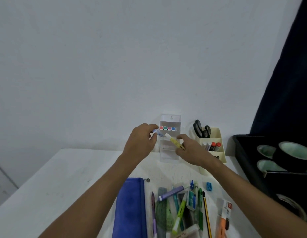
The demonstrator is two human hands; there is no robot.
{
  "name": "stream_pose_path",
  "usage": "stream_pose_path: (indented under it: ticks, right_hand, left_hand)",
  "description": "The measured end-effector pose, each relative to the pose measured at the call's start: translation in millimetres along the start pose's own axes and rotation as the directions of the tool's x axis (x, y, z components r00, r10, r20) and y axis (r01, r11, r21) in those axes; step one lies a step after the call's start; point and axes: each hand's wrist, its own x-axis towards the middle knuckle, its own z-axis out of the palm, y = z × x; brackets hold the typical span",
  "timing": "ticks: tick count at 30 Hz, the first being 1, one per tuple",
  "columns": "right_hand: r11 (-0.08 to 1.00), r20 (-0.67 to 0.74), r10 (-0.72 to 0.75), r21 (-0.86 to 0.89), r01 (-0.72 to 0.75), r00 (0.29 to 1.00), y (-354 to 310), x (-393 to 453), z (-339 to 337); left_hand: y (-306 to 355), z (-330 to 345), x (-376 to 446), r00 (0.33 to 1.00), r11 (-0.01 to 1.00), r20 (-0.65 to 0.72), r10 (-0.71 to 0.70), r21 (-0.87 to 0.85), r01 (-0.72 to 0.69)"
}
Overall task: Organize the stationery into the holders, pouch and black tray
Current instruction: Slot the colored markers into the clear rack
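Reaching toward the clear tiered holder (170,140) against the wall, both hands carry markers. The left hand (140,141) has its fingers curled round a blue-capped marker (158,133), pinched between thumb and fingertips at about 9 o'clock from the holder's upper tier. The right hand (190,150) grips a yellow highlighter (174,141), its pale tip angled toward 10 o'clock and nearly meeting the blue one. Four markers (167,128) with red, green, pink and blue caps stand in the holder's top tier. At 3 o'clock from it sits a cream holder (216,152) with scissors (201,129) and markers. A black tray (242,152) with tape rolls lies at the far right. Toward 6 o'clock lie a blue pouch (130,206) and a loose heap of pens (182,208), possibly with an eraser among them.
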Motion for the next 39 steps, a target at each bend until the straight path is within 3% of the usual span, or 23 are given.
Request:
stream_pose_path:
  ticks: [3, 8, 12, 18, 22, 25, 27, 32, 39]
  right_hand:
    - [1.0, 0.005, 0.03, -0.006, -0.03, 1.0, -0.8, 4.2, 3.6]
    - [0.994, -0.256, -0.069, -0.102, 0.044, 0.964, 1.0, 14.7, 10.8]
    - [0.972, -0.323, -0.193, -0.191, 0.135, 0.927, 1.7, 20.1, 20.8]
    - [0.955, -0.305, -0.226, -0.257, 0.149, 0.925, 5.1, 37.7, 37.1]
    - [0.989, -0.214, -0.031, -0.145, 0.0, 0.976, 10.2, 58.6, 48.3]
    - [0.981, -0.143, 0.06, -0.173, -0.085, 0.988, 15.3, 75.7, 55.1]
    - [0.977, -0.158, 0.036, -0.203, -0.068, 0.987, 14.0, 75.6, 53.9]
    - [0.97, -0.225, -0.195, -0.19, 0.153, 0.955, 11.8, 69.5, 46.0]
    - [0.982, -0.154, -0.107, -0.171, 0.081, 0.982, 24.9, 87.4, 56.2]
  left_hand:
    - [0.7, 2.0, 1.2, 1.0, 0.999, 0.006, 0.027, 0.017, -0.027]
    - [-4.4, 9.4, 4.2, 0.999, 0.996, 0.028, 0.038, 0.077, -0.04]
    - [-5.3, 15.8, 3.7, 0.995, 0.984, 0.058, 0.083, 0.154, -0.091]
    - [-4.7, 26.4, 7.3, 0.991, 0.978, 0.129, 0.042, 0.196, -0.067]
    - [-8.1, 31.4, 10.9, 0.989, 0.983, 0.151, -0.002, 0.181, -0.025]
    - [-12.4, 36.1, 13.7, 0.985, 0.982, 0.17, -0.035, 0.191, 0.002]
    - [-15.0, 38.9, 15.1, 0.983, 0.98, 0.178, -0.043, 0.199, 0.007]
    - [-19.2, 46.5, 18.1, 0.978, 0.98, 0.205, -0.047, 0.201, 0.005]
    - [-21.5, 53.2, 20.2, 0.976, 0.986, 0.206, -0.069, 0.162, 0.036]
